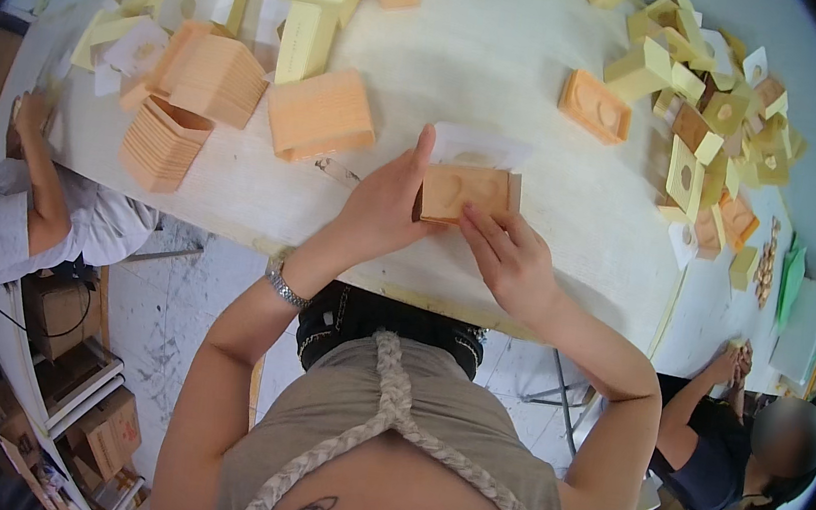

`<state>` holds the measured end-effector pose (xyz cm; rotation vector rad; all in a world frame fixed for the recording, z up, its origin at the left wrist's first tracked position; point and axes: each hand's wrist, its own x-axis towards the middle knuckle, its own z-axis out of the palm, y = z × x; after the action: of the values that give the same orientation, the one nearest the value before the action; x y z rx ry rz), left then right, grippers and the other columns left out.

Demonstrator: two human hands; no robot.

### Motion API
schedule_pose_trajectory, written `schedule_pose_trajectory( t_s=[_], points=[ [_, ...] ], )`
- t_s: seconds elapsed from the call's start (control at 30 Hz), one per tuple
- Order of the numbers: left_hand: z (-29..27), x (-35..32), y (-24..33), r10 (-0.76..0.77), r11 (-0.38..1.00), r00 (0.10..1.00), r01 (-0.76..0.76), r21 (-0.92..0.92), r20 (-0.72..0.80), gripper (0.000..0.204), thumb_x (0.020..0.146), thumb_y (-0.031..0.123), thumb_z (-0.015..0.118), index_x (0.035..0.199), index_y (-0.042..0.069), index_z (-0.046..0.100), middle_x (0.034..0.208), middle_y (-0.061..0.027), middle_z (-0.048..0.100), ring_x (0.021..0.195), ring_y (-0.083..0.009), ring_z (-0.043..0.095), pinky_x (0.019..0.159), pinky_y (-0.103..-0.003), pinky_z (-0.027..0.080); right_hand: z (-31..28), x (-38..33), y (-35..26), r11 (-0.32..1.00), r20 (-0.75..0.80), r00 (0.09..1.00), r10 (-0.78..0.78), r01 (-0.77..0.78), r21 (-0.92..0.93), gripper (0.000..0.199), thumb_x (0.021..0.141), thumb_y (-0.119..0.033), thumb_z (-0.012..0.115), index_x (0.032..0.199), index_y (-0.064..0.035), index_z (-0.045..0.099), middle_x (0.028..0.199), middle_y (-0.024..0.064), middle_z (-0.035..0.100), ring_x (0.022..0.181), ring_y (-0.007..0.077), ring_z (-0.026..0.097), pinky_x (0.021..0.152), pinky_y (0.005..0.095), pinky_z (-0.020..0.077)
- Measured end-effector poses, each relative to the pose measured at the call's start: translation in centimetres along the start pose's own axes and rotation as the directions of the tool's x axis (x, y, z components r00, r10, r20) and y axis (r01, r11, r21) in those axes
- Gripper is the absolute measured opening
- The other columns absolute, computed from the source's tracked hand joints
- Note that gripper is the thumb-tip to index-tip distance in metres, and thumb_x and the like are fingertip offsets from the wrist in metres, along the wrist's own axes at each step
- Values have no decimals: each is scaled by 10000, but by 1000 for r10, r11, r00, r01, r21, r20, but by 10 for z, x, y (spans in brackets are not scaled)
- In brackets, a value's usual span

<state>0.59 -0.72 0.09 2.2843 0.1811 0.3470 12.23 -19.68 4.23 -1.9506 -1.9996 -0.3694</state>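
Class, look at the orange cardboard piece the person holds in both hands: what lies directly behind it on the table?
A white card pokes out behind the orange cardboard piece, on the pale table. Its lower part is covered by the piece and the left hand, so its full shape cannot be seen.

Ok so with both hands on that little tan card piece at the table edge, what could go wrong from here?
The tan piece is held up between the left hand and right hand near the table edge; if it slips, it may fall to the floor. The white sheet behind it looks loose and might shift. An elbow could perhaps nudge the orange stack beside it.
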Motion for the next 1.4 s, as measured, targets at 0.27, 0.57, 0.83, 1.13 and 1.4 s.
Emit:
schedule_pose_trajectory(
  t_s=[0.27, 0.57, 0.83, 1.13, 1.4],
  points=[
    [1, 1, 2, 77, 997, 995, -75, 33, -67, 1266, 707, 212, 844, 1538, 57, -98, 1261, -252, 526, 1110, -406, 566, 881, -434, 503, 2, 18, 0, 980, 70, 992, 108, -118, 159, 212, 697, -88, 668, 884, 13, 669, 998, 107, 645, 928, 256, 606, 708, 332, 551],
    [1, 0, -4, 48, 999, 999, -48, -4, 4, 1257, 719, 234, 841, 1532, 20, -93, 1248, -253, 527, 1109, -418, 556, 908, -437, 485, -13, 43, 28, 964, 286, 955, 79, -146, 222, 111, 743, -82, 689, 846, -41, 678, 964, 72, 645, 885, 255, 647, 705, 359, 556],
    [-1, 0, -4, -16, 999, 999, 14, 43, 43, 1288, 711, 320, 848, 1523, -17, -94, 1213, -251, 572, 1075, -408, 592, 880, -435, 500, -12, 43, 35, 965, 312, 944, -111, 27, 263, 137, 734, -84, 690, 863, -39, 682, 999, 66, 621, 936, 250, 613, 755, 374, 540],
    [-86, 29, 16, 12, 987, 1000, -13, 158, 2, 888, 757, 262, 806, 1459, -11, 336, 1205, -243, 591, 1106, -393, 573, 930, -430, 481, -3, 3, 20, 953, 4, 998, 70, -67, 296, 138, 734, -84, 718, 863, -38, 704, 866, 46, 632, 902, 236, 624, 815, 409, 499],
    [-138, 69, -11, 144, 642, 872, 277, 715, -467, 314, 794, 184, 722, 1049, 20, 640, 977, -115, 639, 948, -324, 586, 860, -432, 465, -35, -9, 153, 822, -408, 826, 388, -511, -253, 267, 767, -105, 740, 1026, -71, 683, 960, 94, 673, 956, 285, 602, 788, 398, 485]
  ],
)
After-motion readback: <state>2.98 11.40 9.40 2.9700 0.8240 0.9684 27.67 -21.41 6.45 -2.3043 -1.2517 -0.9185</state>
